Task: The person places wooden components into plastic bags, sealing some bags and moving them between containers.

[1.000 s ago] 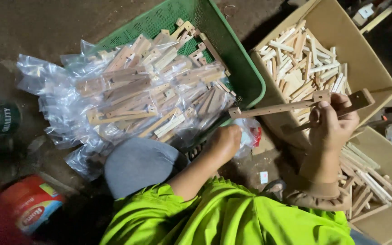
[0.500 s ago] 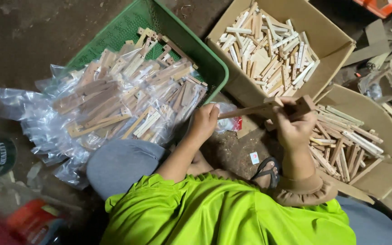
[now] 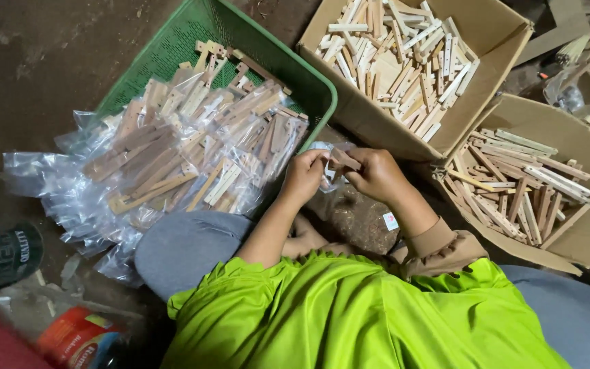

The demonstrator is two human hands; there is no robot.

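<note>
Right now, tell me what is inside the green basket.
The green basket holds a heap of clear plastic bags packed with wooden pieces, spilling over its near edge onto the floor. Bare mesh wall shows at the far end. The basket's bottom and anything under the heap are covered.

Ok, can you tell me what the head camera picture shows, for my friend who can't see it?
A person in a bright green shirt holds small pale wooden sticks and a clear plastic bag between the left hand and right hand. Ahead sit a green plastic basket heaped with bagged sticks and two brown cardboard boxes of loose sticks.
</note>
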